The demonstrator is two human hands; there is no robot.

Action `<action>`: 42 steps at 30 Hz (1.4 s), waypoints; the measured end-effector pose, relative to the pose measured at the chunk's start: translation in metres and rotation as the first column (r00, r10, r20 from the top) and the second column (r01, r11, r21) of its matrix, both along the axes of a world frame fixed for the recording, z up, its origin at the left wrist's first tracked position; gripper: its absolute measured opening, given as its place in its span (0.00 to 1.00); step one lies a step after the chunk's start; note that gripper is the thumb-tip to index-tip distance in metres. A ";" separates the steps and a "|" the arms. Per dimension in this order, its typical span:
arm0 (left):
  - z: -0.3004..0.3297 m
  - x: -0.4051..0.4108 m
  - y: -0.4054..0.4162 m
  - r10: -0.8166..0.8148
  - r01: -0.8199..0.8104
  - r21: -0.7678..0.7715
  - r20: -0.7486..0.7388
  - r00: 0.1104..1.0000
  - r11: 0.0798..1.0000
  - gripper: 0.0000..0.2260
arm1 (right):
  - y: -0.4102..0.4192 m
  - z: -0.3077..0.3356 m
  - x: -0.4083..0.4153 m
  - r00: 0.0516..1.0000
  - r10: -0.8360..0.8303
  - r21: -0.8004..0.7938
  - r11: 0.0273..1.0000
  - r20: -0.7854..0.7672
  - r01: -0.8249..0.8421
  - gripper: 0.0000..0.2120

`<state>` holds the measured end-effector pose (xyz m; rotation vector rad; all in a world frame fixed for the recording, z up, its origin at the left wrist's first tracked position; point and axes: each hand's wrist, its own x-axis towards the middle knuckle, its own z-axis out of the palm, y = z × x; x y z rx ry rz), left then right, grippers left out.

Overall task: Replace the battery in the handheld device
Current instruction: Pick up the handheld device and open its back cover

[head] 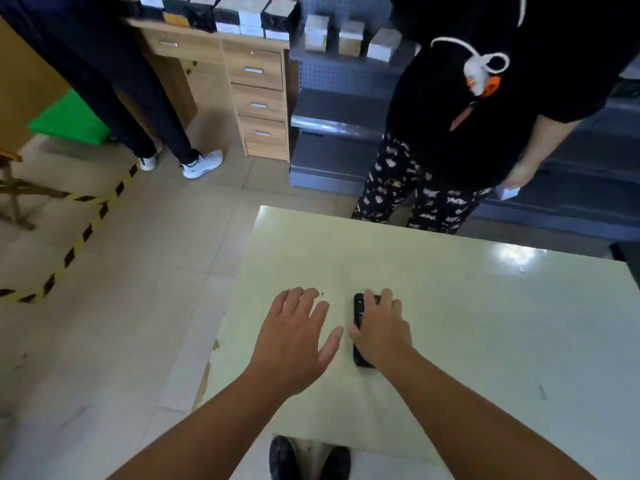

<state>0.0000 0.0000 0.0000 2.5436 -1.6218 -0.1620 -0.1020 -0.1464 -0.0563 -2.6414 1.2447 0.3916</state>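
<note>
A black handheld device (358, 308), long and slim like a remote, lies flat on the pale table (485, 306) near its left front part. My right hand (379, 329) rests on top of it, fingers wrapped over its right side and thumb at its left edge; most of the device is hidden under the hand. My left hand (294, 336) hovers palm down just left of the device, fingers spread, holding nothing. No battery is visible.
A person in a black top and patterned trousers (415, 188) stands at the table's far edge. Another person's legs (162, 143) stand by a wooden drawer unit (259, 98). Grey shelving (332, 133) holds boxes. Striped tape (79, 237) marks the tiled floor. My shoes (308, 459) show below.
</note>
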 end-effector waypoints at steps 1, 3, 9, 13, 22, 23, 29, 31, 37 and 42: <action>-0.007 0.002 -0.002 -0.005 0.005 0.018 -0.004 1.000 1.000 0.23 | -0.003 -0.008 0.004 0.999 -0.019 0.015 1.000 -0.027 0.019 0.34; -0.019 0.005 -0.004 0.000 0.001 0.029 -0.018 1.000 1.000 0.23 | -0.008 -0.027 0.008 0.997 -0.057 0.029 0.998 -0.057 0.059 0.38; -0.043 0.007 0.007 0.010 -0.010 0.009 -0.014 1.000 1.000 0.24 | -0.011 -0.054 0.010 0.994 -0.077 0.007 0.997 -0.078 0.078 0.40; -0.046 0.007 0.011 0.035 -0.034 0.017 -0.023 0.999 0.999 0.24 | -0.012 -0.052 0.015 0.989 -0.125 0.035 0.991 -0.074 0.128 0.35; -0.060 0.013 0.028 0.083 -0.083 0.000 -0.035 0.996 0.997 0.23 | 0.002 0.057 0.010 1.000 0.001 -0.002 1.000 0.021 -0.001 0.32; -0.064 0.013 0.029 0.090 -0.090 0.001 -0.039 0.995 0.996 0.23 | 0.004 0.077 0.008 0.999 0.016 -0.017 1.000 0.050 -0.015 0.32; -0.076 0.007 0.031 0.113 -0.115 -0.047 -0.051 0.992 0.992 0.23 | 0.024 0.169 -0.013 0.983 0.061 -0.089 0.995 0.172 -0.046 0.29; -0.069 -0.001 0.029 0.123 -0.129 -0.053 -0.109 0.986 0.990 0.24 | 0.031 0.184 -0.020 0.980 0.060 -0.099 0.994 0.190 -0.041 0.29; 0.006 -0.053 -0.007 0.143 -0.430 0.205 -0.975 -0.171 0.879 0.34 | 0.054 0.191 -0.036 0.969 0.071 -0.052 0.997 0.235 -0.060 0.29; 0.056 -0.090 -0.014 -0.011 -0.437 0.425 -0.707 -0.707 0.793 0.31 | 0.067 0.180 -0.051 0.959 0.046 0.006 0.999 0.280 -0.050 0.24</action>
